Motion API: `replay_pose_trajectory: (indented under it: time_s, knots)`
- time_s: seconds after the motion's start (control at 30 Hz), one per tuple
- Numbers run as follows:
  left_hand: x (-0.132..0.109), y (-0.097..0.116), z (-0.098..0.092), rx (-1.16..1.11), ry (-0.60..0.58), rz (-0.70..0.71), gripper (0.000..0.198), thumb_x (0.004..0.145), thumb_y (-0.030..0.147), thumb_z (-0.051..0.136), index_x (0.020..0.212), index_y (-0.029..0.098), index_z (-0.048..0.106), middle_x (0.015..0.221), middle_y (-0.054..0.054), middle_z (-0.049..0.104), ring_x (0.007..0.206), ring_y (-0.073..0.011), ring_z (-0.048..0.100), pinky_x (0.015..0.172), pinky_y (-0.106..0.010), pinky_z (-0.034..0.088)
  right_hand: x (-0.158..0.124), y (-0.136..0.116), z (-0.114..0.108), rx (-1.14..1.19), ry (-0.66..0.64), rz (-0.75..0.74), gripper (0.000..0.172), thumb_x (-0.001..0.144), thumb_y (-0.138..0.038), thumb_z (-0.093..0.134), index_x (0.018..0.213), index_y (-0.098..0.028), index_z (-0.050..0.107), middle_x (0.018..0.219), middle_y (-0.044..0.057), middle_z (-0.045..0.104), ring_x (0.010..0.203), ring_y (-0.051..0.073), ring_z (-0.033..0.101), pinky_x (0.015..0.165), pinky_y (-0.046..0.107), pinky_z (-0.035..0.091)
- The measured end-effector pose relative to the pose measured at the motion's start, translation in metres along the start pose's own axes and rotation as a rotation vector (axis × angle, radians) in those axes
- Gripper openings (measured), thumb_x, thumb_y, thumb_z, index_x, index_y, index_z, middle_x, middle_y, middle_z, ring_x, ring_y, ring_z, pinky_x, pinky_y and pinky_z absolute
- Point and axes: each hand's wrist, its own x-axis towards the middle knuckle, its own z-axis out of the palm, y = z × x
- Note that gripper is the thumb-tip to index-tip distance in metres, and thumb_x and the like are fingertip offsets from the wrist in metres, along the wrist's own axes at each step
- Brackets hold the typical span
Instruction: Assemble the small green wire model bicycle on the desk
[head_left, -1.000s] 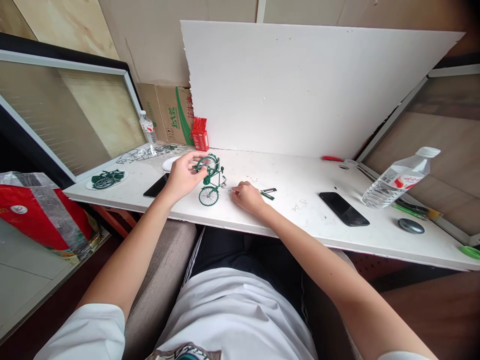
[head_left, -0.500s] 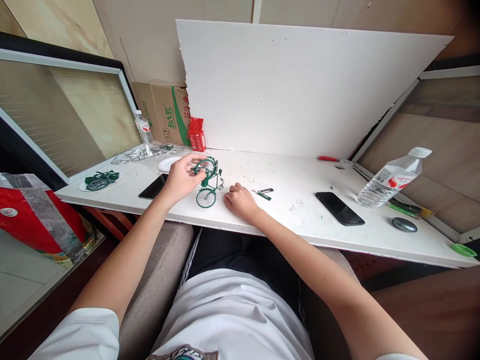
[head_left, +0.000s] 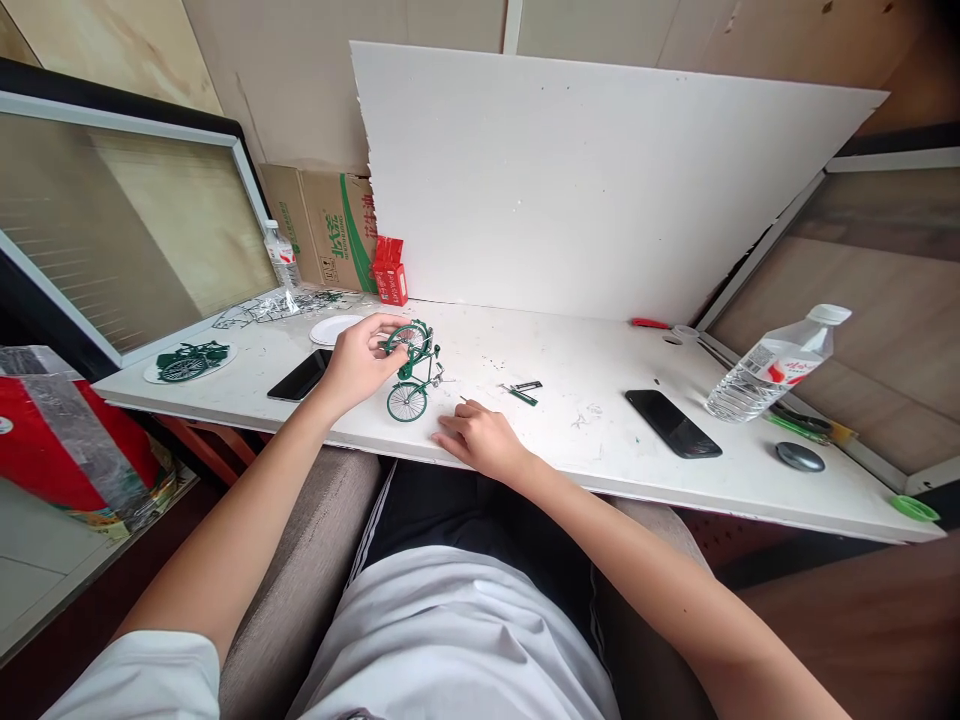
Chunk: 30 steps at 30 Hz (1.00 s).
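while left fingers (head_left: 386,320) hold model bicycle (head_left: 406,370), phone (head_left: 297,376) beside, plate (head_left: 330,328) behind

looks plastic or metallic on the model bicycle (head_left: 407,371), glossy on the black phone (head_left: 673,423), clear plastic on the large bottle (head_left: 772,365), matt cardboard on the box (head_left: 316,240).

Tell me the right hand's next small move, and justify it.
Probably bring the right hand a little leftward to the lower wheel of the green model bicycle, while the left hand steadies it. The left hand holds the bicycle near its upper wheel, and the right hand is close by but apart; whether it holds something small is unclear.
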Motion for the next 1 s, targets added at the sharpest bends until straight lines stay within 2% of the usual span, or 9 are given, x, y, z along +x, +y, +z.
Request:
replay_pose_trajectory:
  time_s: [0.17, 0.27, 0.4, 0.67, 0.87, 1.0]
  knots:
    - [0.000, 0.001, -0.001, 0.002, -0.003, -0.010, 0.038, 0.081, 0.023, 0.075, 0.118, 0.018, 0.075, 0.120, -0.011, 0.078, 0.105, -0.0240, 0.077, 0.091, -0.033, 0.061, -0.005, -0.002, 0.003, 0.014, 0.048, -0.016, 0.048, 0.109, -0.057, 0.049, 0.095, -0.018, 0.071, 0.093, 0.008, 0.066, 0.093, 0.020, 0.059, 0.069, 0.029, 0.036]
    - [0.000, 0.002, -0.003, -0.008, -0.002, -0.003, 0.039, 0.080, 0.024, 0.075, 0.119, 0.018, 0.075, 0.121, -0.011, 0.078, 0.107, -0.0241, 0.076, 0.090, -0.032, 0.062, -0.008, -0.003, 0.004, 0.035, 0.055, -0.048, 0.046, 0.111, -0.054, 0.048, 0.093, -0.019, 0.072, 0.089, 0.007, 0.066, 0.091, 0.019, 0.059, 0.069, 0.030, 0.037]
    - [0.000, 0.007, -0.005, 0.011, 0.016, 0.015, 0.039, 0.081, 0.024, 0.075, 0.119, 0.019, 0.075, 0.120, -0.011, 0.078, 0.106, -0.0240, 0.075, 0.087, -0.031, 0.062, -0.014, -0.004, 0.010, 0.075, 0.089, -0.092, 0.043, 0.112, -0.050, 0.046, 0.101, -0.021, 0.076, 0.087, 0.006, 0.066, 0.087, 0.019, 0.060, 0.071, 0.030, 0.038]
    - [0.000, 0.011, -0.008, 0.026, 0.022, 0.030, 0.039, 0.081, 0.026, 0.075, 0.120, 0.019, 0.074, 0.121, -0.011, 0.077, 0.109, -0.0245, 0.074, 0.086, -0.030, 0.062, -0.019, -0.010, 0.024, 0.099, 0.134, -0.087, 0.038, 0.114, -0.037, 0.045, 0.105, -0.022, 0.078, 0.088, 0.006, 0.069, 0.088, 0.018, 0.061, 0.070, 0.029, 0.038]
    - [-0.003, 0.016, -0.005, -0.026, -0.024, 0.023, 0.037, 0.083, 0.027, 0.076, 0.119, 0.018, 0.074, 0.124, -0.012, 0.077, 0.112, -0.0248, 0.074, 0.093, -0.033, 0.061, -0.018, -0.013, 0.023, 0.118, 0.142, -0.082, 0.027, 0.110, -0.028, 0.050, 0.103, -0.020, 0.075, 0.092, 0.006, 0.070, 0.090, 0.018, 0.063, 0.073, 0.028, 0.042]
    - [-0.006, 0.021, 0.000, -0.062, -0.042, 0.009, 0.036, 0.083, 0.027, 0.077, 0.119, 0.018, 0.073, 0.126, -0.013, 0.076, 0.114, -0.0255, 0.074, 0.094, -0.035, 0.062, -0.017, -0.013, 0.016, 0.218, 0.163, -0.080, 0.026, 0.110, -0.030, 0.051, 0.103, -0.020, 0.074, 0.089, 0.005, 0.067, 0.085, 0.017, 0.061, 0.071, 0.027, 0.043]
